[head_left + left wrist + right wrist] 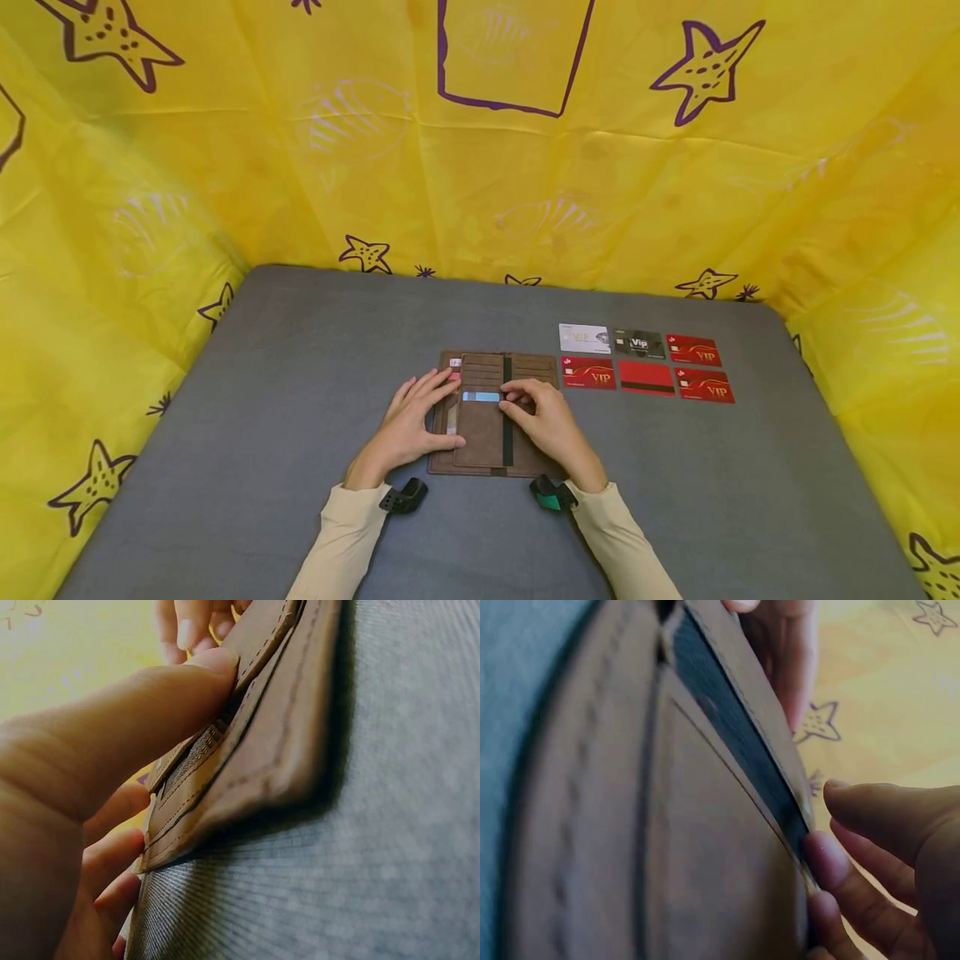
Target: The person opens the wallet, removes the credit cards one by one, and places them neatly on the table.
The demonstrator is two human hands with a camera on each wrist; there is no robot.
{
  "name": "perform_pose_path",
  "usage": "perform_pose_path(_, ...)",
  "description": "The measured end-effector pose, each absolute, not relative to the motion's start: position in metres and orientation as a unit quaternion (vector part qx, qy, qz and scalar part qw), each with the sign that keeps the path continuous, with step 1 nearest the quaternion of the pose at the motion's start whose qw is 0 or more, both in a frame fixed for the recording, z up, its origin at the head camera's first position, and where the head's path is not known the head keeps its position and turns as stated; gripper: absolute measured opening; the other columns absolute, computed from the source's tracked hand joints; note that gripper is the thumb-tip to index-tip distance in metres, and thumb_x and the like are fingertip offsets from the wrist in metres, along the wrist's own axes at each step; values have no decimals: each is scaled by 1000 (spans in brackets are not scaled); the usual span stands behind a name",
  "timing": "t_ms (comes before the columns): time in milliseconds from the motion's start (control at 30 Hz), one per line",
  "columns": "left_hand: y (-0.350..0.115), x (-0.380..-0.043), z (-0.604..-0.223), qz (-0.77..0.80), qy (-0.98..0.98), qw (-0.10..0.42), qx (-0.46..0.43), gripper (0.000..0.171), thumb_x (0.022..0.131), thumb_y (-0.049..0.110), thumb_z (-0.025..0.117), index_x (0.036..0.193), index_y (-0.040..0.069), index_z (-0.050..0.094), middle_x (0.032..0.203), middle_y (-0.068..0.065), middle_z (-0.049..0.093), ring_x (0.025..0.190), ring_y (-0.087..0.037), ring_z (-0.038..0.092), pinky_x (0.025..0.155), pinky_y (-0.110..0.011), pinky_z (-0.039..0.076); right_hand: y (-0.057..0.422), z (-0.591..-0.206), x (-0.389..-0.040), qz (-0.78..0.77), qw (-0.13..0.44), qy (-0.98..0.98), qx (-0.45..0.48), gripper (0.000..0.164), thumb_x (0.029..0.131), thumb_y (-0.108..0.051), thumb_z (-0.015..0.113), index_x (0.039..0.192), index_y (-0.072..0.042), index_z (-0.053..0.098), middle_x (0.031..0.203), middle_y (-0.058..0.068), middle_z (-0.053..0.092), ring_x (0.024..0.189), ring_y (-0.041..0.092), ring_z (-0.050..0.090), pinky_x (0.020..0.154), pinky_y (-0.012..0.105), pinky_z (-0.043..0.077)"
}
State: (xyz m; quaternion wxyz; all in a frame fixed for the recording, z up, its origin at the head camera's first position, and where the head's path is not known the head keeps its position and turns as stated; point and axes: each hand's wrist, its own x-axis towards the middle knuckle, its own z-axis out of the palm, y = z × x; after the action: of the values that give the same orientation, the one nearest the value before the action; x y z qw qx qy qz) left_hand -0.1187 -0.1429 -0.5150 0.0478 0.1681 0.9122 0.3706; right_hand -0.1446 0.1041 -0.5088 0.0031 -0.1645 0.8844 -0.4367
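Observation:
A brown wallet (481, 437) lies unfolded on the grey table, with card slots and a black strip (507, 448) down its inner flap. A blue card (482, 397) shows as a narrow band in a slot of that flap. My left hand (411, 422) rests on the wallet's left side, fingers spread and fairly straight; in the left wrist view its thumb (161, 697) presses the flap's edge. At the card's right end, my right hand (546, 418) touches the flap with bent fingers. The right wrist view shows its thumb (885, 814) apart from the fingertips.
Right of the wallet, several cards lie in two rows: a white card (584, 338), a black card (639, 343) and red ones, including a red card with a dark stripe (647, 377). Yellow patterned cloth (465, 183) walls the back and sides of the table (315, 333).

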Motion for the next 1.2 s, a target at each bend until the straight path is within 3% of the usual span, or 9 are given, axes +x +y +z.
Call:
perform_pose_path(200,-143,-119,-515,369,912,48,170,86,75,39,85,148,12,48,161,-10,35,151,-36,25,121,-60,10,96,-512,-146,-405,-7,900,-160,16,85,-19,78,100,-13,76,84,-3,67,81,13,51,75,29,42)
perform_pose_path(633,-143,-119,-515,366,913,46,174,86,75,40,85,148,12,48,161,-10,35,151,-36,26,121,-60,11,90,-511,-152,-356,-2,922,-154,10,87,-24,76,91,-14,75,78,-5,63,77,12,50,71,27,39)
perform_pose_path(967,-143,-118,-516,372,911,54,172,88,76,39,85,149,13,46,162,-8,33,152,-34,23,122,-58,8,92,-490,-171,-310,102,924,-199,11,89,-24,74,89,-13,75,73,-4,59,66,9,49,62,24,41)
perform_pose_path(1200,-144,-119,-515,372,911,58,171,88,76,39,85,150,13,45,163,-7,32,153,-33,22,122,-58,7,94,-482,-185,-297,140,913,-242,11,88,-22,75,88,-12,76,70,-2,61,64,9,49,61,22,40)
